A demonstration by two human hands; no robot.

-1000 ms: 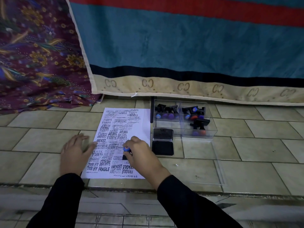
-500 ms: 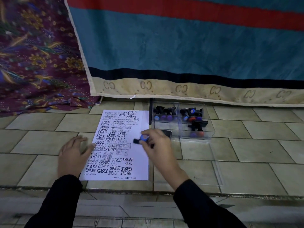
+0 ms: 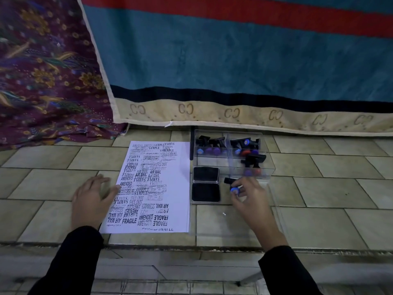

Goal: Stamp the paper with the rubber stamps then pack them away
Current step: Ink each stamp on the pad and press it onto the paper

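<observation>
A white paper [image 3: 180,179] covered in black stamp marks lies on the tiled floor. My left hand [image 3: 91,199] rests flat on its left edge, fingers spread. My right hand [image 3: 248,196] pinches a black rubber stamp with a blue knob [image 3: 232,185], lifted just right of the open ink pad [image 3: 205,185] and in front of the clear plastic box [image 3: 214,161]. Several black stamps with blue, purple and red knobs [image 3: 212,145] lie inside the box.
The box's clear lid [image 3: 234,226] lies flat on the tiles under my right forearm. A teal blanket with a beige border [image 3: 234,111] hangs behind the box, with patterned maroon cloth [image 3: 42,81] at left. A floor step edge [image 3: 191,246] runs in front.
My right hand lifted the blue-knobbed stamp off the paper and carried it right, past the ink pad, to the front of the clear box. My left hand stayed on the paper's edge.
</observation>
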